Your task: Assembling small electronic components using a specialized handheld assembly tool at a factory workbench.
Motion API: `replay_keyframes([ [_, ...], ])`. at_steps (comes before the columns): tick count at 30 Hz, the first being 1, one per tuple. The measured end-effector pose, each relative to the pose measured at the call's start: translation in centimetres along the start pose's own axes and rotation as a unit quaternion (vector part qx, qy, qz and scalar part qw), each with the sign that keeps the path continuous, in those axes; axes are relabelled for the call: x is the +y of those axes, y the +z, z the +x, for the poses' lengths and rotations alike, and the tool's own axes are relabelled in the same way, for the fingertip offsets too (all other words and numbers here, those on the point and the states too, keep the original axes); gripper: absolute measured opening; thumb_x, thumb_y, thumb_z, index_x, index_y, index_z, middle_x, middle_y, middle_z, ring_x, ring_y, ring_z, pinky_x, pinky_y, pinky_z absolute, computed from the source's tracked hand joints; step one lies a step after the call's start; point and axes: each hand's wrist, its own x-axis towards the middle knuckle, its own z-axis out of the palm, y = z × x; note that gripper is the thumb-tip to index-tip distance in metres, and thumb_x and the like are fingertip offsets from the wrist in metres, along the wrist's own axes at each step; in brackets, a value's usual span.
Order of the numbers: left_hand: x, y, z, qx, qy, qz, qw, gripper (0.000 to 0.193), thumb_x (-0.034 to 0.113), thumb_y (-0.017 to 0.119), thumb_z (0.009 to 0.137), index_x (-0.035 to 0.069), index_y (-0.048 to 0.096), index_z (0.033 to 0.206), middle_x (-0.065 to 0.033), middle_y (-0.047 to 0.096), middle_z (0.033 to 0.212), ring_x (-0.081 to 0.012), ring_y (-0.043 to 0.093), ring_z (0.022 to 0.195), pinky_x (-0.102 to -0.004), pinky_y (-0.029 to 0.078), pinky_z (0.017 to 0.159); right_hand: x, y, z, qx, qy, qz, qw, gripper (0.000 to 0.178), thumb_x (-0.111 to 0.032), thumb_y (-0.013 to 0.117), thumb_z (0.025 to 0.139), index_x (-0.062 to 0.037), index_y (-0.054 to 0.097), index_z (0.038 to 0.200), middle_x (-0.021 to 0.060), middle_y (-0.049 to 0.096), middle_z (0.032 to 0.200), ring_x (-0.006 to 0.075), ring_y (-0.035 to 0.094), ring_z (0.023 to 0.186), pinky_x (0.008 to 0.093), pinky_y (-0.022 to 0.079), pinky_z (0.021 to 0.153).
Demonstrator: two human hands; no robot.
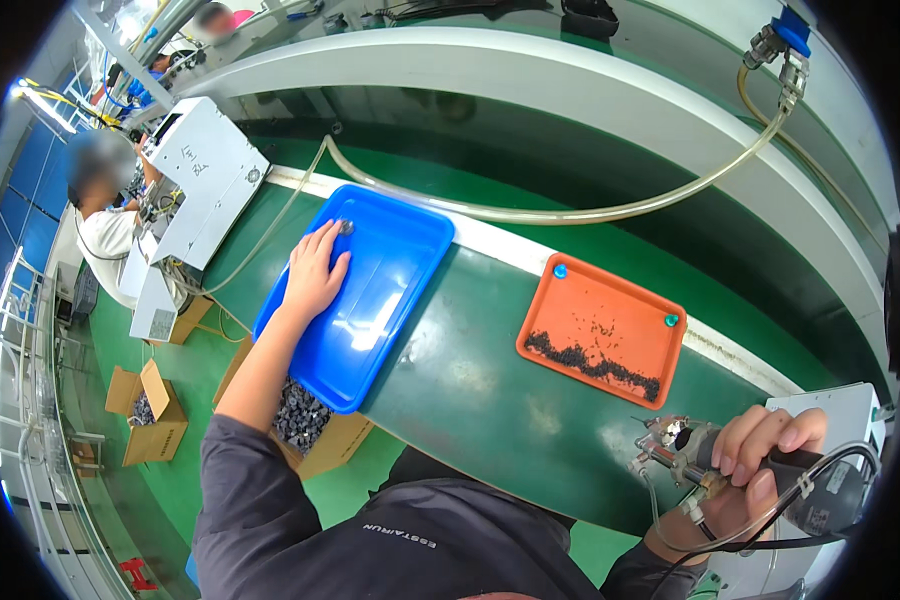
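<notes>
My left hand (pixel 315 278) reaches into a blue plastic tray (pixel 375 330), with its fingers stretched out at the far end. A small round metallic part (pixel 346 227) lies by its fingertips; the tray shows no other parts. At the lower right, my right hand (pixel 760 455) is curled around a dark cylindrical part (pixel 705 445) of a small bench machine. Metal fittings (pixel 670 440) and a bright round end stick out to the left of those fingers. Part of the grip is hidden behind the fingers and a black motor-like housing (pixel 815 490).
An orange tray (pixel 595 310) holds many tiny black pieces and two blue-green items on the green bench (pixel 470 380). A clear hose (pixel 570 215) crosses behind. Below the blue tray stands a carton (pixel 335 445) of dark parts. Another person (pixel 110 210) sits at a white machine (pixel 205 180).
</notes>
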Motion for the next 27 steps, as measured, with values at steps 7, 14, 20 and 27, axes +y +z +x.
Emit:
replay_keyframes([
  [7, 2.0, -1.7, 6.2, 0.015, 0.043, -0.054, 0.998, 0.057, 0.021, 0.068, 0.090, 0.009, 0.053, 0.144, -0.0180, 0.055, 0.143, -0.0381, 0.052, 0.132, -0.0476, 0.041, 0.109, 1.2, -0.7, 1.3, -0.021, -0.010, -0.002, 1.000, 0.049, -0.018, 0.084, 0.083, -0.0078, 0.041, 0.104, 0.0064, 0.051, 0.064, 0.0174, 0.049, 0.055, 0.0299, 0.045, 0.053],
  [14, -8.9, 13.4, 23.8, 0.109, -0.099, 0.025, 0.989, 0.044, 0.024, 0.060, 0.090, 0.018, 0.066, 0.133, -0.0273, 0.043, 0.154, -0.0477, 0.057, 0.124, -0.0543, 0.050, 0.103, 2.1, -0.8, 1.6, -0.055, -0.033, 0.046, 0.997, 0.049, -0.016, 0.083, 0.084, -0.0076, 0.040, 0.104, 0.0084, 0.056, 0.067, 0.0195, 0.054, 0.058, 0.0301, 0.047, 0.053],
  [20, -8.5, 18.1, 27.5, -0.015, -0.237, 0.041, 0.971, 0.047, 0.031, 0.054, 0.094, 0.028, 0.061, 0.140, -0.0185, 0.038, 0.161, -0.0488, 0.053, 0.129, -0.0560, 0.047, 0.106, 1.1, -1.0, 1.3, -0.004, -0.022, 0.027, 0.999, 0.049, -0.018, 0.083, 0.086, -0.0062, 0.040, 0.103, 0.0089, 0.056, 0.062, 0.0207, 0.054, 0.052, 0.0322, 0.048, 0.050],
  [27, -13.2, 15.9, 26.6, 0.022, -0.185, 0.058, 0.981, 0.039, 0.027, 0.054, 0.096, 0.012, 0.067, 0.130, -0.0124, 0.055, 0.147, -0.0443, 0.057, 0.125, -0.0544, 0.049, 0.103, 2.6, -1.8, 2.1, -0.034, -0.065, 0.061, 0.995, 0.048, -0.018, 0.084, 0.086, -0.0062, 0.040, 0.103, 0.0080, 0.055, 0.062, 0.0200, 0.054, 0.053, 0.0318, 0.048, 0.049],
])
